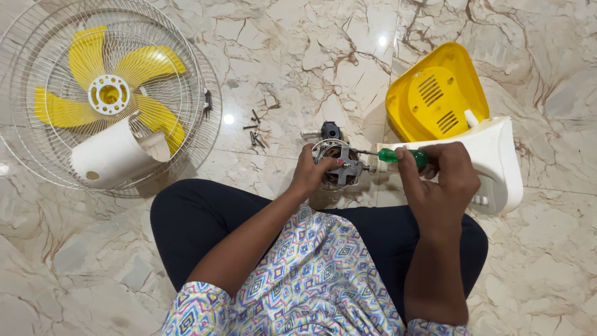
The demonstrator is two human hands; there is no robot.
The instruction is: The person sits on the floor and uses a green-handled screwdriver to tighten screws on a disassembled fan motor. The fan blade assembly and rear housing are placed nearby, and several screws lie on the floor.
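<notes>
Screwdriver [398,155], one, meets one motor [339,165]; perhaps four screws [255,134].

A person sits on a marble floor [311,62]. The left hand [311,171] steadies a metal fan motor [339,165], fingers curled on its rim. The right hand [438,180] is closed around a green-handled screwdriver [398,155], its tip at the motor's side. Just beyond the right hand lies a yellow and white fan housing [460,118]. Near the floor's far left corner rests a wire fan guard [37,143] with yellow blades [146,62] and a white cover [109,155] on it. Loose screws [255,134] lie between guard and motor
</notes>
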